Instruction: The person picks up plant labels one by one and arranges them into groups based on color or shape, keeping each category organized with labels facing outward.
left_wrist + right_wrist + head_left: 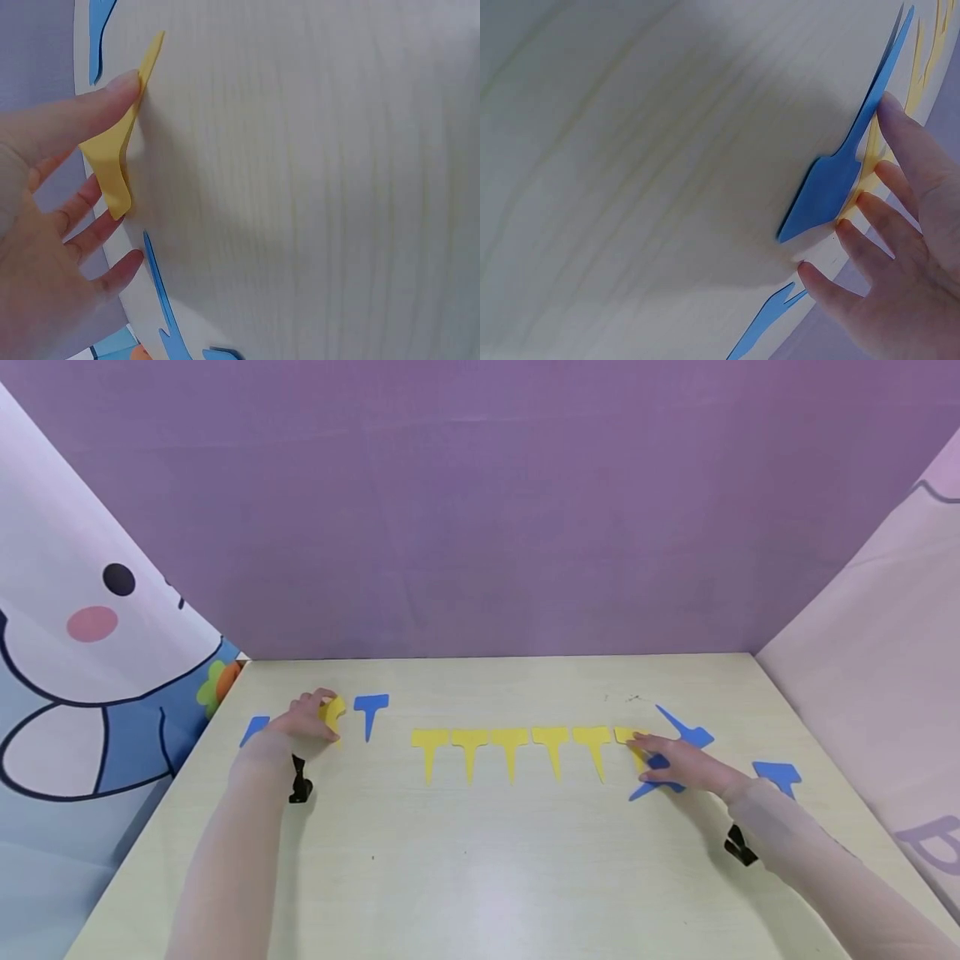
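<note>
My left hand (302, 717) pinches a yellow T-shaped plant label (112, 161) between thumb and fingers, tilted above the table at the far left. To the right of that hand lies a blue T-shaped label (370, 706). My right hand (686, 764) reaches over the right end of a row of yellow labels (510, 739), fingers spread and fairly straight. Its fingertips are right at the last yellow label (622, 735). In the right wrist view the thumb tip overlaps the stem of a blue label (817, 195), which partly hides the yellow one.
More blue labels lie around: one partly behind the left wrist (255, 727), one beyond the right hand (693, 735) and one near the right forearm (780, 772). The pale wooden table (480, 860) meets a purple cloth backdrop (480, 527), with printed cloth at both sides.
</note>
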The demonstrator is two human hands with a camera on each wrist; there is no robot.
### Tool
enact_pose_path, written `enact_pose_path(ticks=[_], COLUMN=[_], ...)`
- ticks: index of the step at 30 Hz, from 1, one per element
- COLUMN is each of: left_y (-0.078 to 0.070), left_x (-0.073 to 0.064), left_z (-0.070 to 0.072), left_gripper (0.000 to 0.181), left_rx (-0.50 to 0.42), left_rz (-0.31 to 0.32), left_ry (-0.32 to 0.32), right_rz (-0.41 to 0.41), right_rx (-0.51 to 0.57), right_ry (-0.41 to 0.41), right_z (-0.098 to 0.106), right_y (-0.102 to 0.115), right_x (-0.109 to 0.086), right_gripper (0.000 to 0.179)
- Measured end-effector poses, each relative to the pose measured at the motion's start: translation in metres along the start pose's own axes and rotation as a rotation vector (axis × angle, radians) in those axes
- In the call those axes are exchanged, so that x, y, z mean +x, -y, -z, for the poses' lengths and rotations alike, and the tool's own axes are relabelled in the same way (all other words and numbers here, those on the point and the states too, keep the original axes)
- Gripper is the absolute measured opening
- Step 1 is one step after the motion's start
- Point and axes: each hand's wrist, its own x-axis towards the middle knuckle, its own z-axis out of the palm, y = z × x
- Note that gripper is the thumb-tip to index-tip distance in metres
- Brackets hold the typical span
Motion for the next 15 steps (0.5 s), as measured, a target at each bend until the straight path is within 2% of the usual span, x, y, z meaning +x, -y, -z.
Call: enact_pose_path(ticks=[8,15], left_y=[0.0037,0.0078], left_x=[0.0005,0.0044], left_z=[-0.0029,-0.0063], left_gripper=[0.074,0.07], left_rx=[-0.018,-0.087], left_rz=[-0.093,-0.09], left_ry=[-0.082,-0.13], right_rz=[0.001,-0.018], right_rx=[0.002,0.002], right_ry=[0.001,0.007], right_z=[0.0016,0.0019], right_y=[-0.0002,0.0007], right_x=[-0.0008,-0.0009], right_gripper=[0.06,0.061])
